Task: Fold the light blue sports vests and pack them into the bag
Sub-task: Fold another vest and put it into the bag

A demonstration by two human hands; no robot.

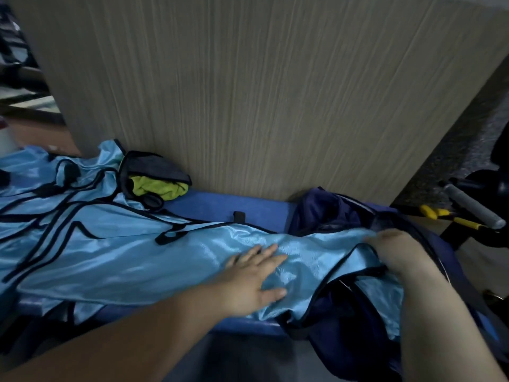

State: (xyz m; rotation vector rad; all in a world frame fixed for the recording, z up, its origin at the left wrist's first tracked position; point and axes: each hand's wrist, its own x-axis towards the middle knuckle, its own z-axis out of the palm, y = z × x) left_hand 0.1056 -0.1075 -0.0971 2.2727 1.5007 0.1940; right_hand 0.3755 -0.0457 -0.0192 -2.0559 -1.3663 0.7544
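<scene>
Light blue vest (170, 260) with black trim stretched across blue desk (220, 205). Left hand (248, 279) flat on vest, fingers spread. Right hand (396, 252), blurred, fingers curled on vest's right end, at open mouth of dark blue bag (322, 210). More vests (41, 183) heaped at left. Black pouch (157, 166) holding yellow-green cloth (157, 186) rests against wood panel (248, 92).
</scene>
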